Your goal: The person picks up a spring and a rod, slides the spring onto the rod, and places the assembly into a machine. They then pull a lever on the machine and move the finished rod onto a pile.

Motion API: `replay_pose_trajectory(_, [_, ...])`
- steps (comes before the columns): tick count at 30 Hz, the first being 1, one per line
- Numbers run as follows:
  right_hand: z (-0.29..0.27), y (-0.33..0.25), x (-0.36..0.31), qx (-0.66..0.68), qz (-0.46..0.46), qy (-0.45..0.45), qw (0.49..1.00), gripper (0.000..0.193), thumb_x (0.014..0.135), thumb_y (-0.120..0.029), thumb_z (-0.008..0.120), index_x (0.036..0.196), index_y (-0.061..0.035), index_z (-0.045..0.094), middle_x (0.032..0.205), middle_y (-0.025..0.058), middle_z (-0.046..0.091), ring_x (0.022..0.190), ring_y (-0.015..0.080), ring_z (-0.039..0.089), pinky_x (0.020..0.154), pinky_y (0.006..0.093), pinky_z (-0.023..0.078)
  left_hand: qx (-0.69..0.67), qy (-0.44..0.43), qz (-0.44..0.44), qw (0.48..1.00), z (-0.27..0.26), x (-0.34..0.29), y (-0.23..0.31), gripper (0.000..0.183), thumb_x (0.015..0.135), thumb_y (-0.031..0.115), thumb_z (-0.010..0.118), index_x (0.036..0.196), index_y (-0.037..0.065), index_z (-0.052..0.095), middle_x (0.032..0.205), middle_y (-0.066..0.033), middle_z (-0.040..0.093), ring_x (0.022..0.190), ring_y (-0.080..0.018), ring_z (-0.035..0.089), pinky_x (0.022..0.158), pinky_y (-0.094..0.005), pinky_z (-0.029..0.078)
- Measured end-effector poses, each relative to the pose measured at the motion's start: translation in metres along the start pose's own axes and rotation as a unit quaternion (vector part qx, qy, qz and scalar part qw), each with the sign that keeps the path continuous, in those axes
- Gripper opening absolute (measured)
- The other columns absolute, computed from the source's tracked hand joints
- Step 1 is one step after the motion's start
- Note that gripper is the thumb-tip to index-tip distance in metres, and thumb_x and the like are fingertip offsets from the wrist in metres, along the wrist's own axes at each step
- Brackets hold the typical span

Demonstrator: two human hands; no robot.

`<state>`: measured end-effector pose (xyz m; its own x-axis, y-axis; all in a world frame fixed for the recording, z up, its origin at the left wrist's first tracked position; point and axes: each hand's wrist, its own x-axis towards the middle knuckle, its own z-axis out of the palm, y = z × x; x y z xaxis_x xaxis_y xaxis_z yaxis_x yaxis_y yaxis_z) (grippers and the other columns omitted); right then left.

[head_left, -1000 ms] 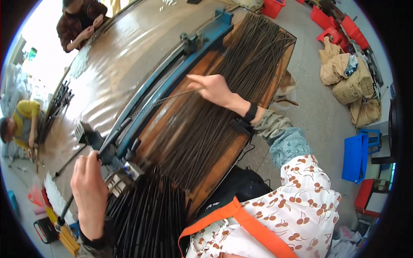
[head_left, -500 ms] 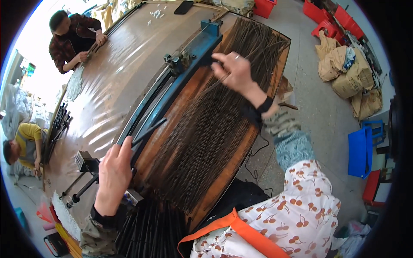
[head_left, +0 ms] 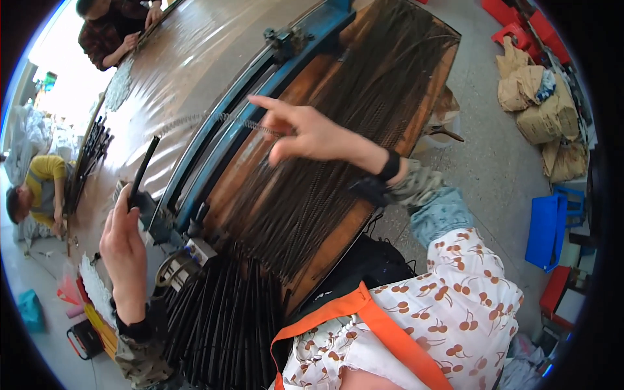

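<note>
My left hand (head_left: 122,244) grips a thin black tube (head_left: 144,169), tilted up with its tip over the table. From that tip a long thin coil spring (head_left: 247,122) bows across to my right hand (head_left: 305,133). The right hand pinches the spring, its index finger stretched out to the left. Whether the spring's end sits inside the tube or only against it, I cannot tell. Below my right arm, a wooden tray (head_left: 341,240) holds a thick layer of similar dark springs (head_left: 331,175). A bundle of black tubes (head_left: 221,318) lies in front of me, by the left forearm.
A long blue metal rail (head_left: 260,107) with a clamp block (head_left: 286,42) runs along the tray. The film-covered table (head_left: 188,58) lies beyond, with two people working at its far left edge. Paper sacks (head_left: 546,104) and a blue crate (head_left: 546,231) stand on the right floor.
My right hand has come left and nearer from over the heap, drawing a spring across the rail. My left hand moved left and lower, turning the tube more upright. The view shifted too.
</note>
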<state>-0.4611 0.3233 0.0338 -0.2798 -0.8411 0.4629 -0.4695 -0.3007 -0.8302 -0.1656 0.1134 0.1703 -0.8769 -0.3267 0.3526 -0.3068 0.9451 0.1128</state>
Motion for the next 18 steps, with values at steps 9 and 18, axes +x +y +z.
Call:
replay_pose_trajectory(9, [0.074, -0.034, 0.026, -0.046, -0.183, 0.098, 0.977, 0.022, 0.087, -0.026, 0.076, 0.101, -0.0093, 0.077, 0.078, 0.0015, 0.064, 0.073, 0.0151, 0.057, 0.07, 0.0311, 0.048, 0.084, -0.111, 0.012, 0.99, -0.022, -0.042, 0.016, 0.051, 0.089, 0.006, 0.067, 0.137, 0.021, 0.06, 0.073, -0.0106, 0.044, 0.067, -0.0279, 0.052, 0.064, -0.0431, 0.044])
replay_pose_trajectory(18, [0.111, -0.031, 0.028, -0.204, -0.285, 0.111, 0.93, 0.04, 0.09, -0.024, 0.072, 0.128, -0.0114, 0.068, 0.064, -0.0024, 0.05, 0.059, 0.0112, 0.051, 0.05, 0.0276, 0.043, 0.095, -0.081, -0.001, 0.992, -0.03, -0.087, 0.004, 0.056, 0.088, -0.01, 0.055, 0.14, 0.011, 0.055, 0.086, -0.013, 0.055, 0.081, -0.0297, 0.055, 0.074, -0.0429, 0.047])
